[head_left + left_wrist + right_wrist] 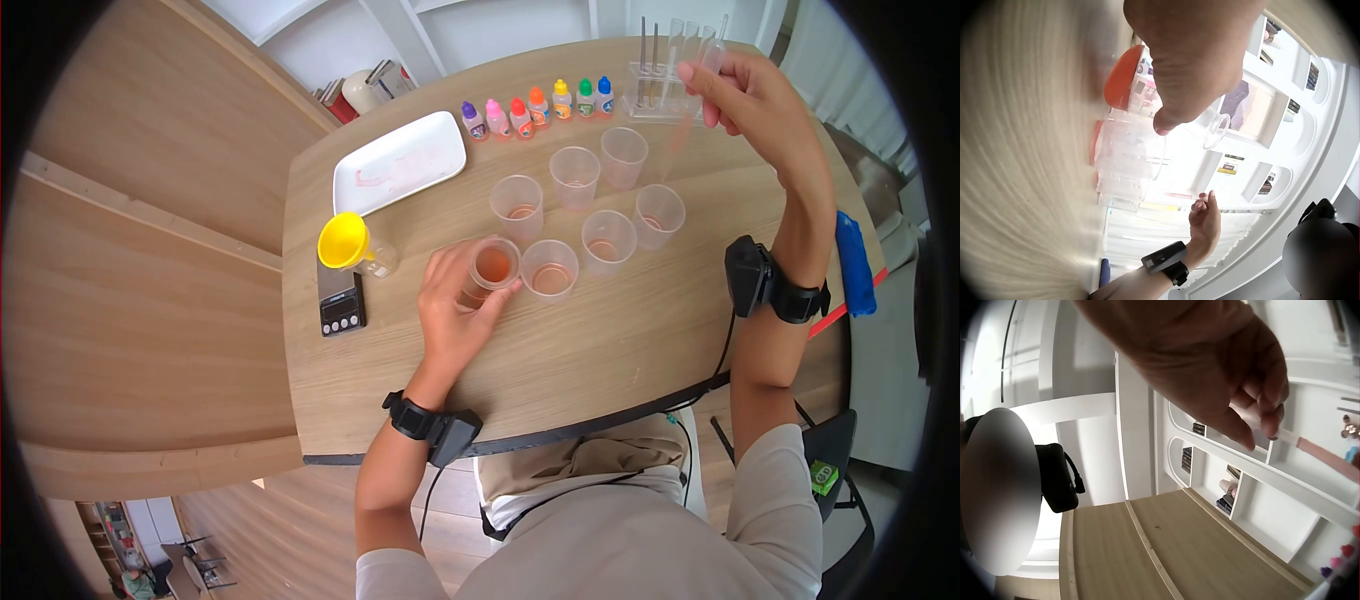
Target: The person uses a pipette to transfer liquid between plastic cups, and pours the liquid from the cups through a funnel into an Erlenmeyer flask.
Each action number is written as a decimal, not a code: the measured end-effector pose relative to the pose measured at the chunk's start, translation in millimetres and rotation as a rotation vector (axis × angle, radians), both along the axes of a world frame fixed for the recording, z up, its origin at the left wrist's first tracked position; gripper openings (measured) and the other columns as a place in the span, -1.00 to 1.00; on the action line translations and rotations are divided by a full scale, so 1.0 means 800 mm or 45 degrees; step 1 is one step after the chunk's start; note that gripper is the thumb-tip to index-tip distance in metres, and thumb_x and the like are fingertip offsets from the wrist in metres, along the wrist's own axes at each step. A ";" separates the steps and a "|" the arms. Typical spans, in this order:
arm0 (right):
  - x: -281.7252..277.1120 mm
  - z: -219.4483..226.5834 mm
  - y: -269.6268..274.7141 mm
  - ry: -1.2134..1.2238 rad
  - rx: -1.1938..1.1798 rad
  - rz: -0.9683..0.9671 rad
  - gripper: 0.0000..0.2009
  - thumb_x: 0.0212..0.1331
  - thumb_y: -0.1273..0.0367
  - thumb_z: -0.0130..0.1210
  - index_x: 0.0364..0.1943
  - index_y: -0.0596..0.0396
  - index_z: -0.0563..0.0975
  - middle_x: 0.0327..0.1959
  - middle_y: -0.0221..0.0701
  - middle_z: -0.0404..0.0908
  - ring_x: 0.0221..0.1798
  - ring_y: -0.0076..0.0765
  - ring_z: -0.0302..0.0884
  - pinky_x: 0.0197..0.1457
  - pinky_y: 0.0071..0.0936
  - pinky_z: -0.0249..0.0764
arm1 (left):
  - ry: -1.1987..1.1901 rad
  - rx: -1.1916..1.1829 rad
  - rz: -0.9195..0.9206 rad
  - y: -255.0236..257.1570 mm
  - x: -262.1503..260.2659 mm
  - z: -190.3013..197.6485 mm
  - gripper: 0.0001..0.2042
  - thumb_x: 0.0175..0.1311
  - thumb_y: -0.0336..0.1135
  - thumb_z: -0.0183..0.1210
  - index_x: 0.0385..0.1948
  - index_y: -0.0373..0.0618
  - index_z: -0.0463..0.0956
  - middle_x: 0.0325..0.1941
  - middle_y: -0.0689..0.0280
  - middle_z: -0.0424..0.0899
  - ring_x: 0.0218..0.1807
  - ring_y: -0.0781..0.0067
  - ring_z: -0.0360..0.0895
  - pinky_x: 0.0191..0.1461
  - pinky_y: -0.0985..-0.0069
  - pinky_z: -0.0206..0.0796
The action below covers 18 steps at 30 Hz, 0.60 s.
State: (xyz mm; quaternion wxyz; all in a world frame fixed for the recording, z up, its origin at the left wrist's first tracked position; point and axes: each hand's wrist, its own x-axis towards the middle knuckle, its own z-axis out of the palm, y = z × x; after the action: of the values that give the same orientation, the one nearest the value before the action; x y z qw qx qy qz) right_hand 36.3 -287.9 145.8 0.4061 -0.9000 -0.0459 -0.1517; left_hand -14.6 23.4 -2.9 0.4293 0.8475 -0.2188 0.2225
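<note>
In the head view my left hand (455,310) grips a clear plastic cup (482,288) that holds orange-red liquid. The left wrist view shows that orange liquid (1124,78) beside my thumb. Up at the table's far right, my right hand (745,95) pinches a clear plastic dropper (714,55) by its bulb. Its thin stem points down over the table, and pinkish liquid fills part of it (1329,459) in the right wrist view. Several more clear cups stand right of the held one; the nearest cup (550,270) has a little pale pink liquid at its bottom.
Behind the right hand is a test tube rack (650,95) with glass tubes. A row of small colored dropper bottles (538,108) lines the back. On the left are a white tray (400,165) with pink residue, a yellow funnel (343,240) and a digital scale (343,305).
</note>
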 end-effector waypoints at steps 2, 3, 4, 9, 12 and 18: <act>-0.004 0.001 0.003 0.049 -0.014 -0.016 -0.63 0.19 0.07 0.17 -0.51 0.10 0.57 -0.67 -0.57 0.43 -0.57 -0.68 0.28 -0.49 -0.63 0.21 | 0.000 0.001 -0.002 0.000 0.000 0.001 -0.56 -0.17 -0.47 0.45 -0.12 -0.21 0.60 -0.10 0.14 0.67 -0.03 0.10 0.55 0.07 0.29 0.39; -0.005 0.001 0.005 0.027 -0.044 0.002 -0.62 0.18 0.07 0.17 -0.52 0.12 0.58 -0.68 -0.55 0.43 -0.58 -0.66 0.30 -0.50 -0.61 0.22 | 0.000 0.003 -0.004 0.000 0.000 0.001 -0.56 -0.16 -0.47 0.45 -0.12 -0.21 0.60 -0.10 0.14 0.67 -0.03 0.10 0.55 0.07 0.30 0.39; -0.006 0.000 0.007 0.005 -0.073 0.020 -0.61 0.18 0.07 0.17 -0.54 0.14 0.58 -0.69 -0.53 0.44 -0.58 -0.65 0.31 -0.50 -0.60 0.22 | 0.000 0.004 -0.005 0.000 0.000 0.001 -0.56 -0.16 -0.47 0.45 -0.12 -0.21 0.60 -0.10 0.14 0.67 -0.03 0.10 0.55 0.07 0.30 0.39; -0.002 -0.006 0.006 0.013 -0.112 0.059 -0.62 0.17 0.11 0.16 -0.55 0.19 0.59 -0.73 -0.48 0.45 -0.62 -0.62 0.34 -0.52 -0.57 0.23 | 0.011 0.000 0.000 0.000 0.000 0.001 -0.56 -0.16 -0.46 0.46 -0.12 -0.21 0.60 -0.10 0.14 0.68 -0.04 0.10 0.55 0.06 0.30 0.39; -0.002 -0.006 0.005 -0.001 -0.136 0.079 -0.63 0.17 0.14 0.15 -0.56 0.19 0.60 -0.74 -0.46 0.46 -0.63 -0.62 0.34 -0.53 -0.56 0.23 | 0.016 0.012 -0.002 0.000 0.000 0.001 -0.56 -0.15 -0.45 0.46 -0.12 -0.21 0.60 -0.10 0.14 0.67 -0.04 0.11 0.55 0.06 0.30 0.39; 0.001 -0.008 0.003 -0.034 -0.182 0.093 -0.66 0.18 0.17 0.14 -0.56 0.18 0.61 -0.76 -0.46 0.46 -0.66 -0.62 0.31 -0.54 -0.55 0.21 | 0.017 0.004 -0.001 0.000 0.000 0.001 -0.57 -0.14 -0.45 0.46 -0.12 -0.22 0.60 -0.10 0.14 0.68 -0.04 0.11 0.55 0.06 0.30 0.39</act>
State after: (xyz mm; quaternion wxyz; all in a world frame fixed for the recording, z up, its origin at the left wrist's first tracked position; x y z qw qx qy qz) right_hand 37.1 -285.2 139.3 0.3453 -0.9223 -0.0949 -0.1450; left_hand -14.4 23.3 -2.4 0.4295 0.8495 -0.2168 0.2163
